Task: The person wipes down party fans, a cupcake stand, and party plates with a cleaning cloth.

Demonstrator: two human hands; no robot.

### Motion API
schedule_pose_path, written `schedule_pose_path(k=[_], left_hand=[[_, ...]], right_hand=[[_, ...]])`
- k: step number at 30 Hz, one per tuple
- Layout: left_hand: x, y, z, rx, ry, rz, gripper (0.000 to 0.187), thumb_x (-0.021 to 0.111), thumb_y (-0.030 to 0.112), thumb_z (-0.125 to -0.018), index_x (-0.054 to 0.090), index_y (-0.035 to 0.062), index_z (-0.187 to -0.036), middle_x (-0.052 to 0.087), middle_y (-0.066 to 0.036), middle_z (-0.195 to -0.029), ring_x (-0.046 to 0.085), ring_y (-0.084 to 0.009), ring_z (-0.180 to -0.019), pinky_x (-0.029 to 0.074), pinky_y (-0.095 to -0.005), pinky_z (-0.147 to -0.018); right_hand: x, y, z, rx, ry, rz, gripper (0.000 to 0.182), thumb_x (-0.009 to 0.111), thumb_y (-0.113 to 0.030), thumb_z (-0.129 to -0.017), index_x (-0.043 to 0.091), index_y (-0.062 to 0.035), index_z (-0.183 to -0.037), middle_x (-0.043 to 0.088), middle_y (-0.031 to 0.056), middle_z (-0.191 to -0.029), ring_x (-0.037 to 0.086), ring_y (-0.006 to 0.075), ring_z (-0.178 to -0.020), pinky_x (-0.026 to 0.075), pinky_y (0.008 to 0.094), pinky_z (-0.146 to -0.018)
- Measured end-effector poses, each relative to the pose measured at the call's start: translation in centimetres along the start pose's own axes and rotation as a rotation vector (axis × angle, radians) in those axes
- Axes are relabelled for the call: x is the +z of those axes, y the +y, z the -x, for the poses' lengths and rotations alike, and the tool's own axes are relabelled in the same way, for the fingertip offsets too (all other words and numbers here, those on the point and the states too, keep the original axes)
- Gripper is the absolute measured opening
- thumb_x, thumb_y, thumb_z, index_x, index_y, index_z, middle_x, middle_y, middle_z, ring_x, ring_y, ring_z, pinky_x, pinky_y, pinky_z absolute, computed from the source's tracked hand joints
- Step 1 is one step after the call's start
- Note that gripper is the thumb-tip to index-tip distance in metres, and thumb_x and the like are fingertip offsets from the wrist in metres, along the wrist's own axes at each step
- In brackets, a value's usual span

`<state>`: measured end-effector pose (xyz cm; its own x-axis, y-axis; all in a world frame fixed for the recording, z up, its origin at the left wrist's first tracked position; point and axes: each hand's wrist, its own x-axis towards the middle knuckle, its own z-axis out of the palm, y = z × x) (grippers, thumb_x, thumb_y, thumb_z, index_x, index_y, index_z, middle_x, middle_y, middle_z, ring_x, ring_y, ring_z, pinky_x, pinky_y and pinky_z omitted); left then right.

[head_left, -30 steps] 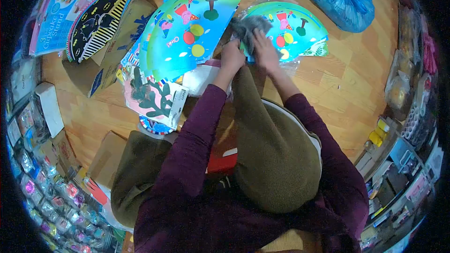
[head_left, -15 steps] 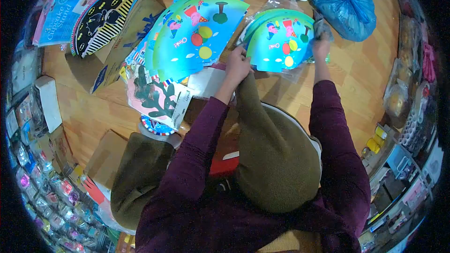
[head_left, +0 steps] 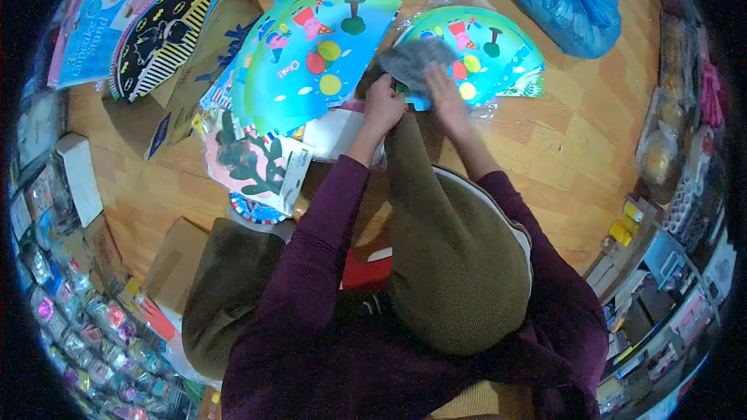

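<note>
In the head view, a stack of fan-shaped cardboard sheets (head_left: 515, 70), blue and green with cartoon pictures, lies fanned out over clear plastic. My left hand (head_left: 384, 107) is closed at the stack's lower left corner, by my knee. A grey cloth (head_left: 416, 61) covers the left part of the top sheet. Pressing on this cloth, my right hand (head_left: 450, 105) is slightly blurred, its fingers close together and stretched along it. A larger stack of similar fan-shaped sheets (head_left: 299, 97) lies to the left.
A cardboard box (head_left: 183, 109) at the left bears a black-and-yellow fan sheet (head_left: 159, 39) and a blue cupcake stand pack (head_left: 101, 27). A tied blue plastic bag (head_left: 568, 4) sits at the upper right. Cactus-patterned packs (head_left: 253, 159) lie by my left knee. Packed goods line both sides.
My right hand has swept left with the grey cloth, from the stack's right edge to its left part. The sheets beneath are now more spread to the right. My left hand stays at the corner.
</note>
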<state>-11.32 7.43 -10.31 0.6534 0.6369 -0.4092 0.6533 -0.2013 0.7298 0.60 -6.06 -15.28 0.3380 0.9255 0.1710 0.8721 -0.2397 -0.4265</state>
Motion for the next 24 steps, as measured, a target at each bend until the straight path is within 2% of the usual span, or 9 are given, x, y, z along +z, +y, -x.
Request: schedule_pose_path(k=[2,6,9,11,14,16,20,23,24], left_hand=[[0.1,-0.4,0.3,-0.130,-0.142,0.410,0.024,0.054,0.002,-0.072,0.051,-0.0035,-0.095,0.059,-0.016,-0.072,0.061,-0.0234,-0.058,0.047,-0.0350,-0.056],[-1.5,1.8,0.9,0.018,-0.134,0.401,0.024,0.054,0.003,-0.073,0.052,-0.0020,-0.097,0.058,-0.014,-0.064,0.060,-0.0232,-0.058,0.045,-0.0330,-0.054],[-4.6,6.1,2.8,0.344,0.091,0.204,0.023,0.052,0.003,-0.074,0.053,0.0013,-0.097,0.056,-0.012,-0.065,0.059,-0.0255,-0.062,0.046,-0.0341,-0.054],[-5.6,8.1,3.4,0.533,0.196,0.129,0.023,0.052,0.003,-0.073,0.054,0.0032,-0.096,0.055,-0.012,-0.066,0.058,-0.0262,-0.062,0.046,-0.0344,-0.054],[-6.8,9.6,3.9,0.754,0.269,-0.110,0.025,0.051,0.005,-0.070,0.057,0.0083,-0.094,0.051,-0.009,-0.074,0.055,-0.0241,-0.065,0.046,-0.0330,-0.053],[-6.2,9.1,2.9,0.929,0.432,-0.314,0.025,0.052,0.009,-0.069,0.057,0.0097,-0.093,0.050,-0.006,-0.076,0.054,-0.0214,-0.071,0.047,-0.0293,-0.052],[-4.5,5.3,0.9,0.897,0.351,-0.463,0.025,0.051,0.012,-0.068,0.057,0.0103,-0.092,0.050,-0.005,-0.081,0.052,-0.0200,-0.076,0.047,-0.0278,-0.051],[-3.1,3.4,0.5,0.804,0.196,-0.479,0.025,0.051,0.008,-0.069,0.060,0.0104,-0.093,0.052,-0.008,-0.083,0.054,-0.0231,-0.079,0.048,-0.0312,-0.059],[-2.5,2.9,0.4,0.827,0.224,-0.495,0.021,0.052,0.010,-0.068,0.059,0.0101,-0.088,0.051,-0.007,-0.082,0.053,-0.0217,-0.078,0.048,-0.0302,-0.056]], right_hand=[[-2.4,1.1,-1.7,0.152,0.081,0.053,0.054,0.042,0.006,-0.069,0.039,-0.0038,-0.122,0.033,0.0198,-0.129,0.029,0.0360,-0.121,0.026,0.0422,-0.099],[-5.5,10.2,-1.8,0.341,0.261,0.237,0.050,0.047,0.006,-0.064,0.048,-0.0025,-0.113,0.043,0.0200,-0.121,0.038,0.0350,-0.114,0.032,0.0393,-0.096],[-13.0,10.7,-3.5,1.062,0.488,0.156,0.031,0.042,-0.007,-0.073,0.055,0.0014,-0.100,0.061,0.0188,-0.085,0.058,0.0346,-0.076,0.045,0.0406,-0.068],[-15.6,16.9,-0.7,0.977,0.853,-0.298,0.029,0.045,-0.004,-0.073,0.057,0.0028,-0.098,0.061,0.0159,-0.087,0.060,0.0268,-0.074,0.047,0.0358,-0.064],[-22.0,12.8,-0.4,0.877,1.292,-0.736,0.023,0.044,0.000,-0.075,0.056,0.0047,-0.095,0.058,0.0122,-0.084,0.058,0.0225,-0.072,0.048,0.0322,-0.059],[-25.3,12.0,1.6,0.871,1.291,-0.707,0.024,0.042,0.003,-0.075,0.054,0.0055,-0.096,0.058,0.0136,-0.087,0.057,0.0218,-0.072,0.048,0.0335,-0.059],[-27.0,6.1,0.5,0.679,1.311,-0.604,0.025,0.041,0.003,-0.076,0.055,0.0029,-0.098,0.058,0.0119,-0.087,0.057,0.0203,-0.072,0.047,0.0310,-0.060],[-22.8,3.2,-0.9,0.517,0.842,-0.090,0.026,0.043,-0.002,-0.078,0.056,-0.0023,-0.100,0.060,0.0082,-0.090,0.056,0.0203,-0.078,0.043,0.0285,-0.067],[-19.0,2.6,-0.2,0.731,0.680,-0.122,0.026,0.044,-0.002,-0.077,0.055,-0.0009,-0.101,0.060,0.0114,-0.091,0.056,0.0228,-0.081,0.043,0.0307,-0.072]])
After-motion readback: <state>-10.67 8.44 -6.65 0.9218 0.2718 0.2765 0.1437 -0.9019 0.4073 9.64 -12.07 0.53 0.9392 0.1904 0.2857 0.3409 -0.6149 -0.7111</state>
